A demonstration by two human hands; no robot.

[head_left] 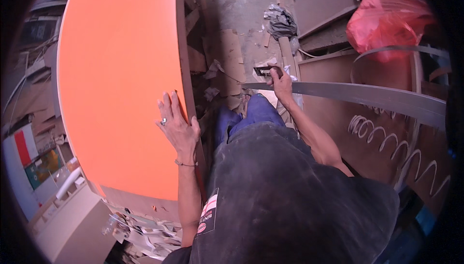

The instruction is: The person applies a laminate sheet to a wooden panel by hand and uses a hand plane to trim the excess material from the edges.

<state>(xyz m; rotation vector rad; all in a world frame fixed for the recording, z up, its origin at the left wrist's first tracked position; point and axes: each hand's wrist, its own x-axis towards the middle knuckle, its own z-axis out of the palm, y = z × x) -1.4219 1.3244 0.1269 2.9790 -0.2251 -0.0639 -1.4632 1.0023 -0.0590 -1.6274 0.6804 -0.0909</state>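
My left hand (180,128) lies on a large bright orange panel (121,85), close to its right edge. Its fingers are spread, with a ring on one and a bracelet at the wrist. My right hand (282,86) is closed round the dark handle of a small tool (264,71) with a frame-like front; its exact kind I cannot make out. A long grey flat strip (372,95) runs from beside this hand out to the right. Whether the fingers also touch the strip I cannot tell.
A red plastic bag (386,20) sits at the far right. Below it a pale coiled hose (384,141) hangs against brown boards. Cardboard (227,61), crumpled paper and a dark plastic bag (280,22) litter the floor ahead. Scraps (150,237) pile up at the lower left.
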